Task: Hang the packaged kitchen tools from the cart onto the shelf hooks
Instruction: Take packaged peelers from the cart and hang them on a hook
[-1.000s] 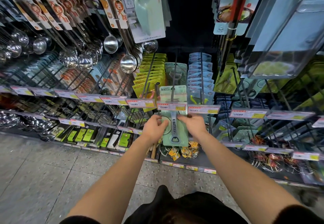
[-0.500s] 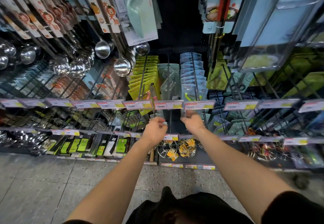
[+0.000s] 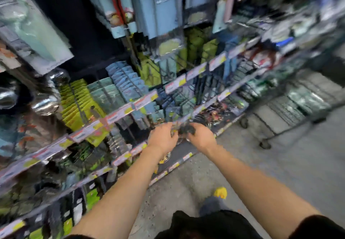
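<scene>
Blur over left hand (image 3: 162,139) and right hand (image 3: 200,137) — we cannot tell their grip. Packaged tools (image 3: 306,98) probably light, stiff-carded: pinch the top.

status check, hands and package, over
Left hand and right hand together at shelf, grip blurred. Held package not discernible. Cart off right.
</scene>
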Tool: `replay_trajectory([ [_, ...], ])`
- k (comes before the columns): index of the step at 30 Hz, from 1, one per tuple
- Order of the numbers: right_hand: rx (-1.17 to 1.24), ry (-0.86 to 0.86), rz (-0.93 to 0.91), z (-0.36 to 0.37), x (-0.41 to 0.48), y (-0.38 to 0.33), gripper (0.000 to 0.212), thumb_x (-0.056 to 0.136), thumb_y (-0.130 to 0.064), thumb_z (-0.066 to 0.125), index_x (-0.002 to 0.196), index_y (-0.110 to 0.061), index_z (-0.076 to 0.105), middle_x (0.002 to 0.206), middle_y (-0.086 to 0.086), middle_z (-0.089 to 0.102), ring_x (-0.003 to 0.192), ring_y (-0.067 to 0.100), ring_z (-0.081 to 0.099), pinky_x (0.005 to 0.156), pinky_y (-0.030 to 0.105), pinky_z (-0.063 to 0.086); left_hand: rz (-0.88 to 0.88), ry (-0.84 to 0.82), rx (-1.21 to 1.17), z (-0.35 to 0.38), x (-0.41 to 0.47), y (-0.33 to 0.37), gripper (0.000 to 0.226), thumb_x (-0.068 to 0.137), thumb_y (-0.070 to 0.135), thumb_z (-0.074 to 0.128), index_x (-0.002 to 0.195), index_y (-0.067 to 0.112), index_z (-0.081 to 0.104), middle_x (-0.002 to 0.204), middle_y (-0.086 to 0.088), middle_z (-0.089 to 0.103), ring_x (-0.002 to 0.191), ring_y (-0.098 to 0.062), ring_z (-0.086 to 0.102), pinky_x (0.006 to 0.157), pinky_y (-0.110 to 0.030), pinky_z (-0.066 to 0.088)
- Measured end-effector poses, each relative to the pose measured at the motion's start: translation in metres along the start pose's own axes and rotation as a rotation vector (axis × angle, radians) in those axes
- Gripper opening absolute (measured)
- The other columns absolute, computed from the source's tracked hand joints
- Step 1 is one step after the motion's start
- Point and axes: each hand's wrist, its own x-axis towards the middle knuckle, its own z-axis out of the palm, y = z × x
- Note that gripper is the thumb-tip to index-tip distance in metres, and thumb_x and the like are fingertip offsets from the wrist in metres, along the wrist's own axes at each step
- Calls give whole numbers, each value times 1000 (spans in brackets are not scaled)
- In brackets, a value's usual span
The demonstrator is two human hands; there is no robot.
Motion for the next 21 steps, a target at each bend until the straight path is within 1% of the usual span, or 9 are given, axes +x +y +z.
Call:
replay_trajectory([
  [2, -31, 69, 50, -25, -8, 27, 44, 85, -28, 59, 129, -22, 62, 128, 10, 67, 119, 33, 62, 97, 41, 51, 102, -7, 57, 7, 8, 36, 45, 97, 39, 52, 140, 23, 56, 138, -5, 63, 126, -30, 60, 102, -43, 49],
  [3, -36, 107, 72, -38, -10, 41, 45, 86, -26, 58, 130, -19, 61, 129, 10, 66, 119, 33, 61, 97, 41, 51, 147, -11, 88, 10, 12, 55, 47, 98, 39, 52, 142, 22, 55, 139, -5, 62, 125, -30, 60, 101, -43, 48],
  [6, -39, 196, 141, -80, -15, 88, 42, 87, -27, 55, 128, -22, 61, 128, 8, 66, 118, 32, 62, 93, 39, 52, 275, -41, 157, 26, 30, 112, 47, 99, 39, 51, 143, 23, 54, 135, -5, 65, 121, -30, 62, 98, -41, 49],
  [9, 16, 263, 208, -128, -17, 139, 41, 91, -25, 54, 131, -18, 60, 133, 10, 63, 122, 33, 60, 98, 41, 51, 371, -67, 196, 49, 56, 175, 47, 97, 40, 51, 142, 24, 54, 137, -4, 64, 124, -30, 61, 99, -41, 49],
  [12, 15, 317, 257, -179, -17, 196, 39, 90, -26, 52, 126, -17, 61, 128, 12, 66, 116, 33, 63, 91, 40, 53, 418, -80, 206, 75, 84, 247, 48, 96, 39, 52, 142, 24, 55, 139, -6, 63, 124, -32, 61, 101, -41, 49],
  [15, 36, 344, 320, -228, -12, 254, 38, 93, -28, 53, 129, -15, 61, 131, 13, 64, 120, 33, 61, 96, 42, 51, 483, -104, 219, 101, 108, 320, 47, 95, 40, 52, 139, 24, 56, 136, -7, 64, 124, -31, 61, 101, -40, 49],
  [18, 27, 344, 378, -273, -7, 303, 47, 91, -27, 54, 138, -19, 54, 138, 10, 60, 126, 31, 57, 99, 40, 49, 512, -119, 252, 123, 132, 382, 45, 95, 40, 53, 136, 23, 57, 131, -8, 66, 120, -33, 63, 97, -41, 49],
  [21, 17, 347, 436, -311, 3, 345, 46, 92, -23, 52, 137, -17, 55, 133, 12, 62, 123, 33, 58, 97, 40, 49, 538, -141, 273, 137, 157, 433, 44, 94, 40, 53, 134, 23, 58, 130, -8, 67, 120, -34, 63, 96, -41, 50],
])
